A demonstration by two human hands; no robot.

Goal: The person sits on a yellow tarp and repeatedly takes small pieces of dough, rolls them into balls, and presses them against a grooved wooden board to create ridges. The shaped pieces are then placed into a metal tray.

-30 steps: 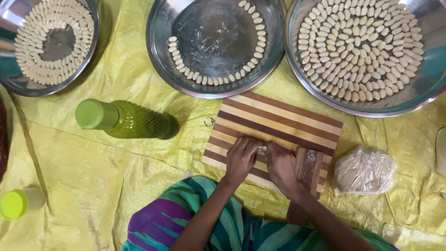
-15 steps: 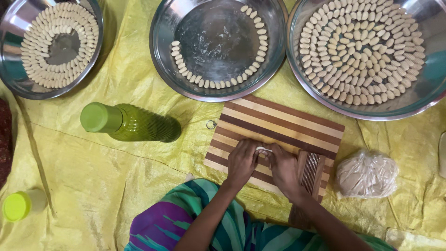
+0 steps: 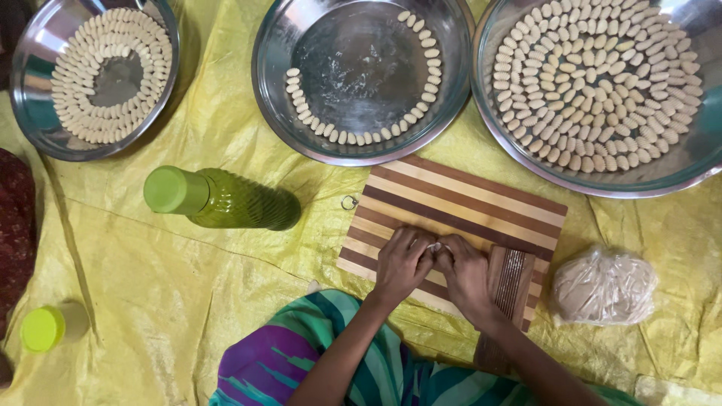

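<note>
a small pale bit of dough [image 3: 435, 246] sits pinched between the fingertips of both hands, right where they meet over the striped wooden board [image 3: 466, 203]. the left hand [image 3: 401, 263] has its fingers [image 3: 416, 242] curled narrow onto the dough from one side, and the right hand [image 3: 462, 269] closes its fingers [image 3: 449, 246] on it from the other, knuckles up; most of the dough is hidden beneath them. just beside the right hand, on the board's edge, lies a small ridged wooden paddle [image 3: 511, 280]. near that, off the board, a clear bag [image 3: 604, 286] holds a lump of dough. beyond the board stand three steel bowls: the middle bowl [image 3: 301, 60] has a single curved row of small ridged dough shells along its rim, the right bowl [image 3: 496, 83] is almost filled with rows of them, and the left bowl [image 3: 34, 60] carries several rings with a bare centre. a green bottle [image 3: 222, 198] lies on its side on the yellow sheet [image 3: 150, 301], and a small one with a yellow-green cap [image 3: 43, 328] is at the far left.
</note>
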